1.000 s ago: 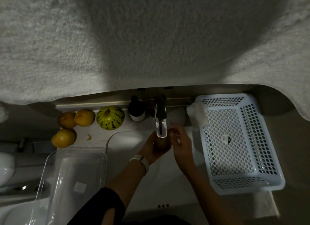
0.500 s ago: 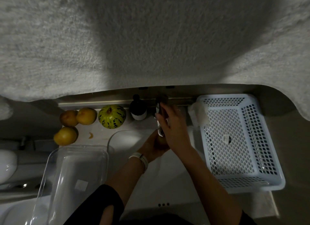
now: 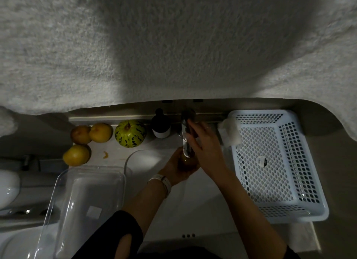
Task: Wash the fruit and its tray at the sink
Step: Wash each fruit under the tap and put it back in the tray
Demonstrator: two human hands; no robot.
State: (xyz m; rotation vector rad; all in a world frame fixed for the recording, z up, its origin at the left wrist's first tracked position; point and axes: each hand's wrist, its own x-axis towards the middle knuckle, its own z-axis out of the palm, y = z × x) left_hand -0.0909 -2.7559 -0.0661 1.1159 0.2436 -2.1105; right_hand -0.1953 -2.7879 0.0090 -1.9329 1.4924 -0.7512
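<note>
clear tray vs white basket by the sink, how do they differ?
The clear tray is see-through with solid walls; the white basket is opaque with perforated mesh walls. The tray sits left of the sink basin, the basket on its right. A fluffy white cloth lies against the basket's far corner; nothing like it touches the tray. Shared: both rectangular, upright, each bearing a small label.

The fruit (image 3: pixel 188 161) is mostly hidden by the hands and faucet (image 3: pixel 186 141).
</note>
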